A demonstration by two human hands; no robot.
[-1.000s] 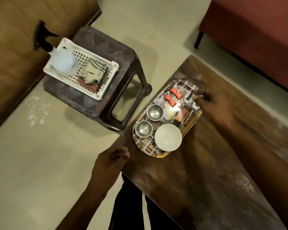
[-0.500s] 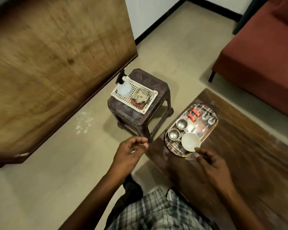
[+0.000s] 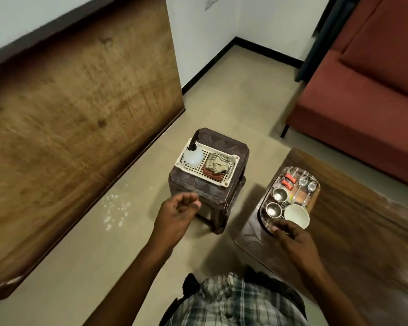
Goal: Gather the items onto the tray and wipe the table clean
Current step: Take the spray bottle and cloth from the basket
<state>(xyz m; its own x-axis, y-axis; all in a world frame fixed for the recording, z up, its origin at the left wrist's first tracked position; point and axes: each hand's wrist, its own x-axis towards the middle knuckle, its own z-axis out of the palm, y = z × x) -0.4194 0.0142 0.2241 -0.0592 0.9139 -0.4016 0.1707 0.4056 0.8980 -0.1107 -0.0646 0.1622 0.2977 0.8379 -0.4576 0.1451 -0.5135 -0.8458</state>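
An oval tray (image 3: pixel 315 183) rests on the near left end of the dark wooden table (image 3: pixel 363 231). On it are a white bowl (image 3: pixel 296 216), two steel cups (image 3: pixel 274 210), two spoons (image 3: pixel 307 183) and two red packets (image 3: pixel 288 181). My right hand (image 3: pixel 292 238) hovers at the tray's near rim, fingers loosely curled, holding nothing that I can see. My left hand (image 3: pixel 177 214) hangs over the floor in front of the brown stool (image 3: pixel 210 191), fingers curled and empty. A white basket (image 3: pixel 231 175) on the stool holds a spray bottle (image 3: pixel 193 154) and a folded cloth (image 3: pixel 216 164).
A large wooden panel (image 3: pixel 68 125) fills the left side. A red sofa (image 3: pixel 368 90) stands at the right behind the table. White specks (image 3: pixel 116 207) lie scattered on the beige floor beside the panel.
The view has pulled back and up, showing more of the room. My right hand came off the tray's far end to its near rim. My left hand lifted toward the stool.
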